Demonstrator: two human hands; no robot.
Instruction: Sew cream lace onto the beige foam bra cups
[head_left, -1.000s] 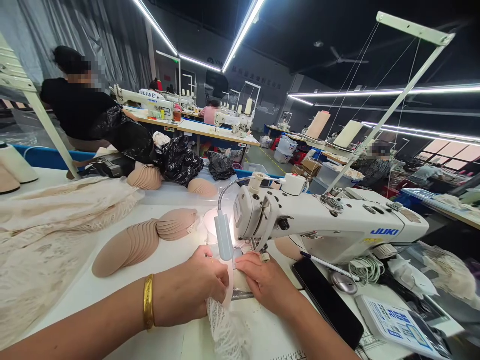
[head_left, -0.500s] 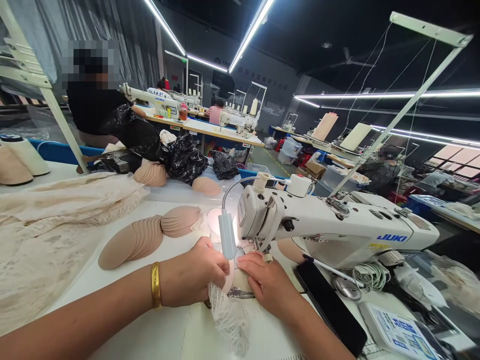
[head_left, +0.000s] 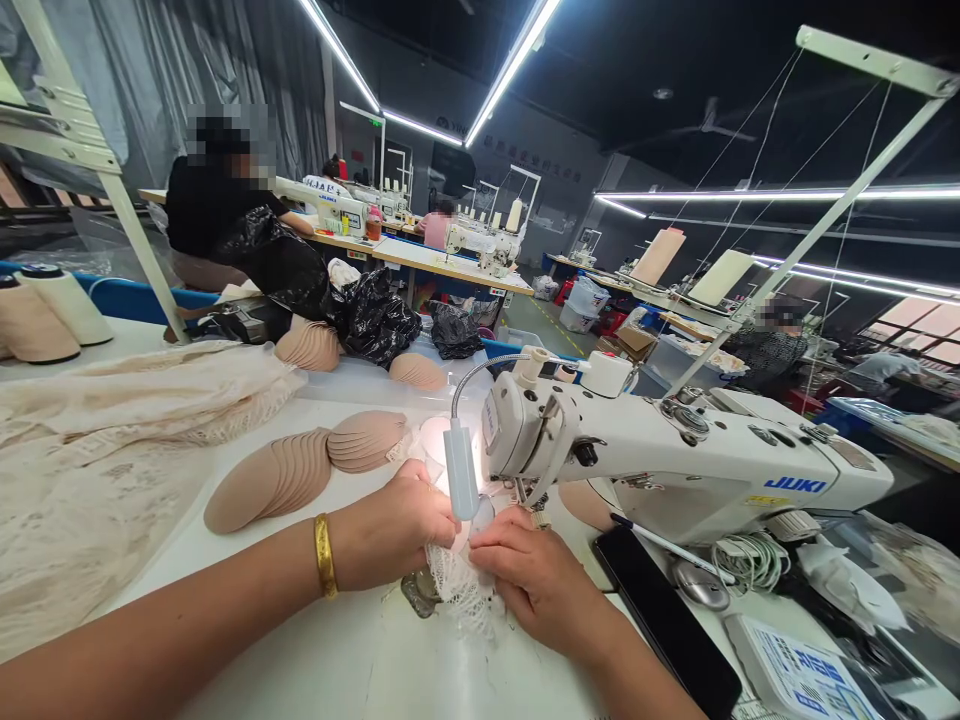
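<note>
White lace (head_left: 459, 585) hangs over the table edge of the work area, just in front of the sewing machine (head_left: 675, 460). My left hand (head_left: 409, 525), with a gold bracelet at the wrist, pinches the lace from the left. From the other side my right hand (head_left: 529, 565) closes its fingertips on the lace, close to the machine's needle area. A pale pad piece lies between the hands, partly hidden by the small lamp (head_left: 461, 475). Fanned beige pads (head_left: 274, 480) rest left of my left hand.
Cream lace fabric (head_left: 90, 470) covers the table's left side. A black phone (head_left: 664, 620), a white box (head_left: 795, 670) and a cable coil (head_left: 750, 560) lie at the right. Black bags (head_left: 379, 315) stand beyond the table; a person (head_left: 217, 220) sits behind at left.
The lace has come up between my hands, and my right fingers have closed on it. My left hand has moved slightly right. The whole view has shifted a little.
</note>
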